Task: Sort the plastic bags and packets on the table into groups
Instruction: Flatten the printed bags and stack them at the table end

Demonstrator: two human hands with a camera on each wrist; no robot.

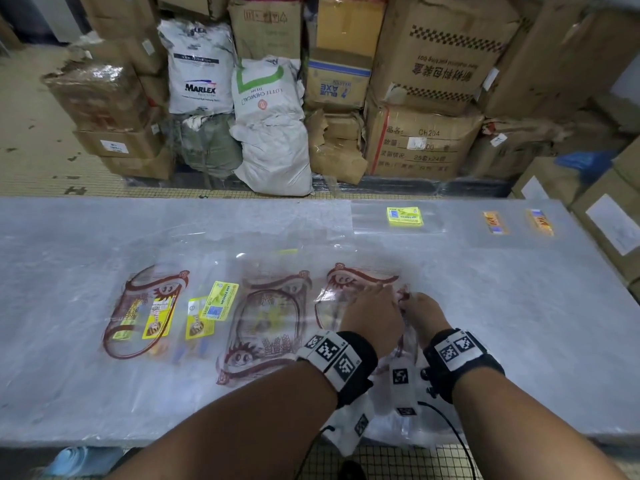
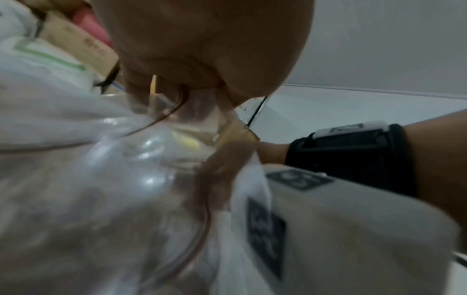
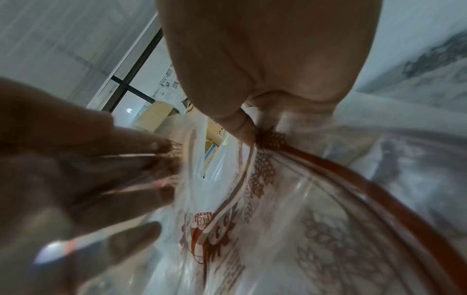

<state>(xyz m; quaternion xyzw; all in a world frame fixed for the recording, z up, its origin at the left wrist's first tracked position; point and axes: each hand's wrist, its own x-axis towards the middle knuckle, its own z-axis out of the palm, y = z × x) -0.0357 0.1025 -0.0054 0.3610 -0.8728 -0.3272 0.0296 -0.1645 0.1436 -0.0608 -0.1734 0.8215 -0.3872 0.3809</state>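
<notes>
Table (image 1: 86, 237): grey, plastic-covered, running across the head view.

Clear bag with red-brown print (image 1: 360, 292): right of centre on the table, under both hands. Its top edge is bunched and lifted off the surface; the rest trails toward the near table edge. The right wrist view shows a sun-face and wheat motif inside a red-brown border.

Left hand (image 1: 372, 318): at the upper edge of this bag, fingers curled and pinching the film, as the left wrist view shows. Fingertip detail is blurred.

Right hand (image 1: 424, 315): just beside the left, thumb and fingers pinched on the same bunched edge, at the printed wheat motif in the right wrist view.

Second printed bag (image 1: 266, 327): same red-brown design, lying flat just left of the held one and overlapping it.

Third printed bag (image 1: 145, 313): further left, flat, with yellow labels showing through.

Yellow-green packets (image 1: 213, 306): two, between the second and third printed bags, overlapping each other.

Clear bag with yellow-green label (image 1: 403, 216): at the far edge, right of centre, well apart from the hands.

Orange-labelled packets (image 1: 516, 221): two, side by side at the far right of the table.

Cardboard boxes (image 1: 433, 81) and white sacks (image 1: 270, 133): stacked on the floor beyond the table.

Wristbands (image 1: 337, 355): black, with coded markers, one on each wrist.
</notes>
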